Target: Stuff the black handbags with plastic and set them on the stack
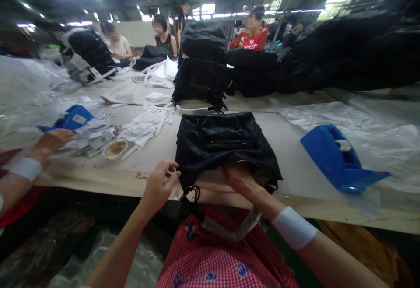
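Note:
A black bag (pixel 226 132) lies on the table with its mouth toward me; a zipped pocket crosses its upper face, and a black cord knot hangs from its near left corner. My right hand (pixel 239 178) reaches into the mouth, its fingers hidden under the black material. At the bag's left edge is my left hand (pixel 161 185), thumb and fingers curled in a pinch; whatever sits between them is too small to name. Below the mouth, a translucent strip (pixel 238 233) hangs in front of my red checked apron (pixel 210 261).
Blue tape dispensers stand at right (pixel 341 161) and left (pixel 75 117). White tags (pixel 95 141) lie around a small tub (pixel 115 149). A co-worker's hand (pixel 54 141) is at far left. More black bags (pixel 203 82) are stacked behind; clear plastic sheets (pixel 370 135) spread right.

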Demonstrator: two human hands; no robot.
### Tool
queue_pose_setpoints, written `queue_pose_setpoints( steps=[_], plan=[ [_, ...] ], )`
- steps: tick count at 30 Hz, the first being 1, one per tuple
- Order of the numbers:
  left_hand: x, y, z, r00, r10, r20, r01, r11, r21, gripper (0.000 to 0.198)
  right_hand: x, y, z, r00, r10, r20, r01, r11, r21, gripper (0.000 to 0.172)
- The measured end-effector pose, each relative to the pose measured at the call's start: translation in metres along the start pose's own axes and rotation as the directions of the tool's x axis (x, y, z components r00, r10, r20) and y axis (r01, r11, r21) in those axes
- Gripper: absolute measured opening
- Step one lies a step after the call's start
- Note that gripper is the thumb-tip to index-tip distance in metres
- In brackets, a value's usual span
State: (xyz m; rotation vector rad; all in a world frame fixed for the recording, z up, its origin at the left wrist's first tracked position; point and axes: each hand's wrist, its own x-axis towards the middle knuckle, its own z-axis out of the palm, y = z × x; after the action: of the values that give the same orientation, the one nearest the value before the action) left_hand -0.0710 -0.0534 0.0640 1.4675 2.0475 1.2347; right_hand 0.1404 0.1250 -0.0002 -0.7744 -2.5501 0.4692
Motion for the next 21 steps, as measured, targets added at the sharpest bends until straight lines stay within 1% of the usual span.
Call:
queue_pose_setpoints(
  steps=[1, 2, 3, 5, 7, 8, 10, 11, 14, 16, 18, 20, 21],
  plan=[
    [-0.014, -0.011, 0.003, 0.991, -0.126, -0.039, 0.124, 0.991, -0.048, 0.024, -0.01, -0.006, 0.001, 1.0, 0.011, -0.01, -0.012, 0.999, -0.034, 0.039],
    [-0.027, -0.021, 0.007, 0.974, -0.228, -0.012, 0.225, 0.968, -0.112, 0.029, -0.019, -0.013, 0.002, 1.0, 0.022, -0.017, -0.023, 0.998, -0.064, 0.041],
    [-0.038, -0.029, 0.012, 0.95, -0.308, 0.048, 0.312, 0.933, -0.179, 0.034, -0.028, -0.019, 0.004, 0.999, 0.03, -0.014, -0.031, 0.996, -0.084, 0.043],
    [-0.053, -0.038, 0.025, 0.9, -0.396, 0.181, 0.434, 0.848, -0.305, 0.046, -0.044, -0.032, 0.004, 0.999, 0.029, 0.019, -0.027, 0.995, -0.094, 0.04],
    [-0.059, -0.037, 0.037, 0.866, -0.431, 0.254, 0.5, 0.751, -0.431, 0.057, -0.059, -0.037, -0.002, 0.999, 0.016, 0.042, -0.011, 0.993, -0.121, 0.034],
    [-0.059, -0.035, 0.043, 0.857, -0.437, 0.272, 0.514, 0.704, -0.49, 0.06, -0.066, -0.034, -0.007, 0.999, 0.022, 0.031, -0.017, 0.987, -0.157, 0.033],
    [-0.055, -0.029, 0.053, 0.853, -0.437, 0.286, 0.517, 0.634, -0.574, 0.063, -0.079, -0.019, -0.022, 0.996, 0.088, -0.027, -0.091, 0.96, -0.266, 0.031],
    [-0.051, -0.026, 0.057, 0.858, -0.431, 0.28, 0.507, 0.622, -0.597, 0.063, -0.085, -0.007, -0.031, 0.99, 0.13, -0.048, -0.139, 0.937, -0.321, 0.03],
    [-0.042, -0.021, 0.069, 0.869, -0.408, 0.28, 0.491, 0.633, -0.599, 0.06, -0.094, 0.038, -0.057, 0.962, 0.27, -0.051, -0.266, 0.867, -0.421, 0.027],
    [-0.04, -0.021, 0.077, 0.853, -0.398, 0.338, 0.521, 0.615, -0.592, 0.057, -0.092, 0.067, -0.07, 0.932, 0.359, -0.042, -0.343, 0.84, -0.421, 0.025],
    [-0.04, -0.021, 0.085, 0.836, -0.394, 0.383, 0.549, 0.589, -0.592, 0.054, -0.083, 0.09, -0.08, 0.908, 0.417, -0.044, -0.399, 0.827, -0.397, 0.024],
    [-0.043, -0.018, 0.091, 0.832, -0.39, 0.394, 0.554, 0.582, -0.595, 0.051, -0.072, 0.102, -0.087, 0.91, 0.413, -0.039, -0.395, 0.834, -0.385, 0.023],
    [-0.044, -0.017, 0.093, 0.83, -0.39, 0.399, 0.558, 0.582, -0.591, 0.049, -0.068, 0.105, -0.09, 0.913, 0.406, -0.035, -0.387, 0.835, -0.391, 0.022]
  ],
)
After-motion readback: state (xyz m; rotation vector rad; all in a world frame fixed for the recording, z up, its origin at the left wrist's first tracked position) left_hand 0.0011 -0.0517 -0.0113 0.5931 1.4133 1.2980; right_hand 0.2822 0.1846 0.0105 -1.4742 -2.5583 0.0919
